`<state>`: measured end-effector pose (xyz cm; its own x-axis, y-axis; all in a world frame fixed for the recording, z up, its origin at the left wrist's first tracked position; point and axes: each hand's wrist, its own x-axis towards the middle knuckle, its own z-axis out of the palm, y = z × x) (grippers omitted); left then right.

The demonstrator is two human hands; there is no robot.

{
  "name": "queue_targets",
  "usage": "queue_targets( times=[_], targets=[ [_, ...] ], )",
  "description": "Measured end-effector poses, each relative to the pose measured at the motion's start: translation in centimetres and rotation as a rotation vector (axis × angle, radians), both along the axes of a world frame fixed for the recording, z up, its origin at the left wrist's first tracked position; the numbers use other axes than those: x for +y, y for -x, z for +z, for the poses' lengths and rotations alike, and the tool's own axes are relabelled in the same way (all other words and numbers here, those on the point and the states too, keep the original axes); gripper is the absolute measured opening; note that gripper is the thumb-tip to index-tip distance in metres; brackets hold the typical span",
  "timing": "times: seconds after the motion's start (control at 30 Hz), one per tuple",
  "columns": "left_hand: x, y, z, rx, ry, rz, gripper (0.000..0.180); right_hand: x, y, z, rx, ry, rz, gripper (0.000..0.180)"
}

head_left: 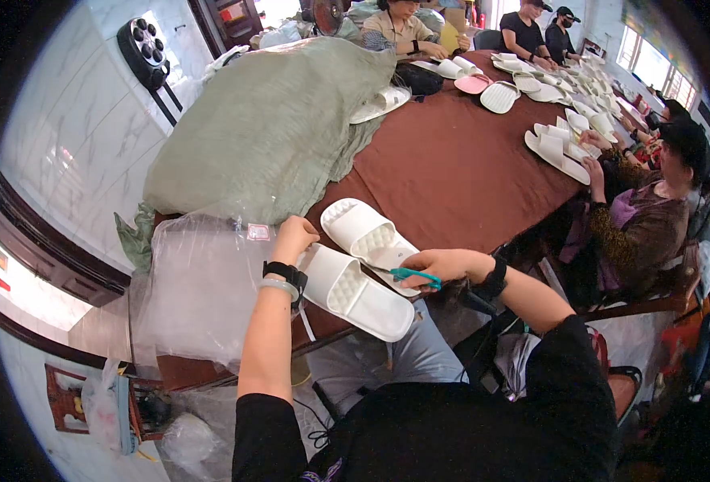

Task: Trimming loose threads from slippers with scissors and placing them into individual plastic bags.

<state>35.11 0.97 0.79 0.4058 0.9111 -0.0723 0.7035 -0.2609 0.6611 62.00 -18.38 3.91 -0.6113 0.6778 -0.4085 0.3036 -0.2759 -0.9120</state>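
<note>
Two white slide slippers lie side by side at the near edge of the table. My left hand [296, 237] pinches the left end of the nearer slipper [379, 309], its fingertips partly hidden. The farther slipper [359, 229] lies just beyond, with a bumpy, padded strap. My right hand [443, 265] is closed around teal thread snips [419, 279], held over the right end of the farther slipper. The snips' blades are hard to make out.
A brown cloth [451, 161] covers the table. Left of my hands lie clear plastic bags [202, 289]; behind them bulges a big grey-green sack [258, 120]. Several people work around the table with piles of white slippers [560, 153]. A pink slipper [473, 83] lies at the far side.
</note>
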Motion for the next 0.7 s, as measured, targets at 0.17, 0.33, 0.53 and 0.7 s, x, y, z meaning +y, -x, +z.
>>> queue_targets(
  times=[0.17, 0.33, 0.53, 0.7],
  targets=[
    [-0.8, 0.1, 4.7, -0.088, -0.562, 0.028, 0.011, -1.8, -2.2, -0.7, 0.157, -0.103, -0.178, 0.036],
    [-1.4, 1.0, 8.7, -0.085, -0.273, 0.078, 0.012, -2.5, -3.0, -0.6, 0.156, -0.43, 0.082, 0.057],
    [0.0, 0.6, 3.2, -0.158, -0.195, 0.049, 0.012, 1.4, -1.6, -0.6, -0.178, -0.094, 0.19, 0.062],
    [0.3, 1.1, 2.2, -0.141, -0.232, 0.07, 0.011, 3.0, 0.8, 1.3, -0.206, 0.109, 0.237, 0.056]
  ],
)
